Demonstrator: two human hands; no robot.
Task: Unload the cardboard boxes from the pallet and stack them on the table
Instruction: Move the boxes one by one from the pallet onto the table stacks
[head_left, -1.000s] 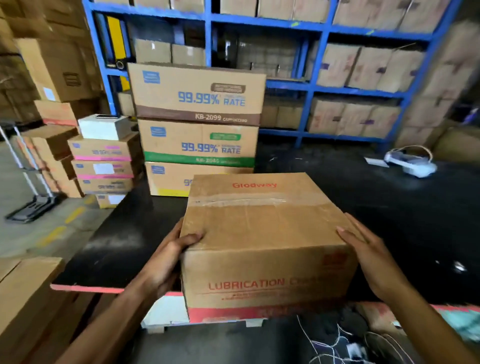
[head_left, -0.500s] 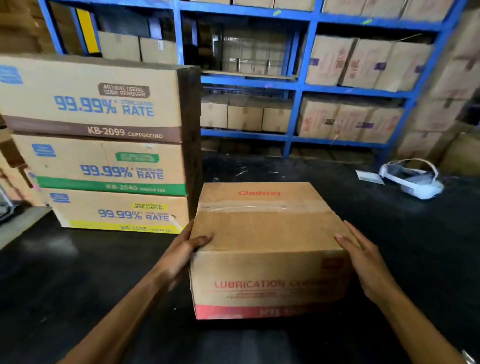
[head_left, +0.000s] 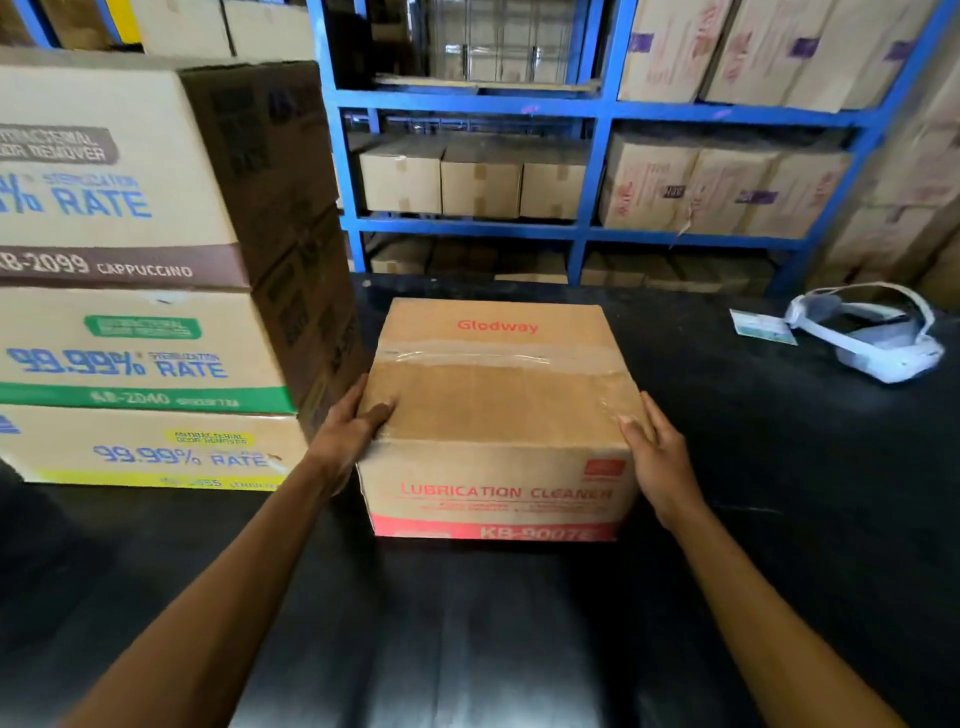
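A brown cardboard box (head_left: 498, 410) marked "Glodway" and "LUBRICATION CLEANER", with a red band along its bottom, sits on the black table (head_left: 467, 623) just right of a stack of three larger boxes (head_left: 140, 332). My left hand (head_left: 353, 431) presses flat against its left side, thumb over the top edge. My right hand (head_left: 660, 457) presses against its right side with straight fingers, thumb on the top edge. A narrow gap separates the box from the stack.
A white headset (head_left: 872, 338) and a small card (head_left: 761, 326) lie on the table at the back right. Blue shelving (head_left: 587, 109) full of cartons stands behind the table. Bare black tabletop stretches in front of and to the right of the box.
The box has moved from the table's near edge forward onto the tabletop, up beside the stack. Both hands stayed on its sides and I have stepped closer.
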